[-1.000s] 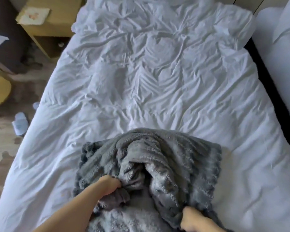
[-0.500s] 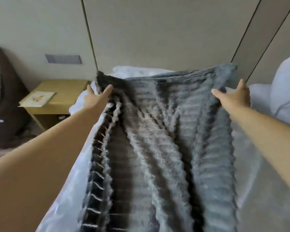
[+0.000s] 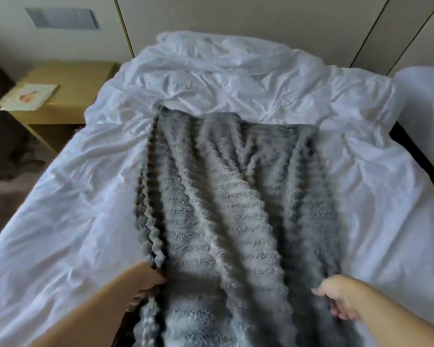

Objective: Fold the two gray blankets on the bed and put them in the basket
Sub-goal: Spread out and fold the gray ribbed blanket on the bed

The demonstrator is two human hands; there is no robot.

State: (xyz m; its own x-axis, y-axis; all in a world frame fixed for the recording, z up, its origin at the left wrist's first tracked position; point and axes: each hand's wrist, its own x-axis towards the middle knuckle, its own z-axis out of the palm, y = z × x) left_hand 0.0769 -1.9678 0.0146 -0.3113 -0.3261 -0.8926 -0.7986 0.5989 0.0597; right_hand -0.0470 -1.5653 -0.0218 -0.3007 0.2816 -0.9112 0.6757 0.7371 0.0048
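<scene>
- I count one gray blanket [image 3: 236, 201] in view, spread lengthwise down the middle of the bed [image 3: 60, 221], its far edge lying short of the head end and its near end running toward me off the bottom of the picture.
- The task names two blankets; I see no second one here, and no basket either, so both must be out of view.
- My left hand [image 3: 145, 281] is closed on the blanket's left edge near the foot of the bed, fingers curled around the scalloped border.
- My right hand [image 3: 341, 299] pinches the right edge at about the same level, fingers wrapped into the pile.
- Holding both side edges level like this makes sense to me as a way to keep the cloth taut and square on the mattress before the first fold.
- The cloth is not flat yet: long ridges run down its length, and the left edge is doubled over on itself.
- I judge the folding of this blanket as barely begun; smoothing comes next.
- One wooden nightstand [image 3: 68, 96] stands beside the bed's far left corner, with one sheet of paper [image 3: 28, 95] on top.
</scene>
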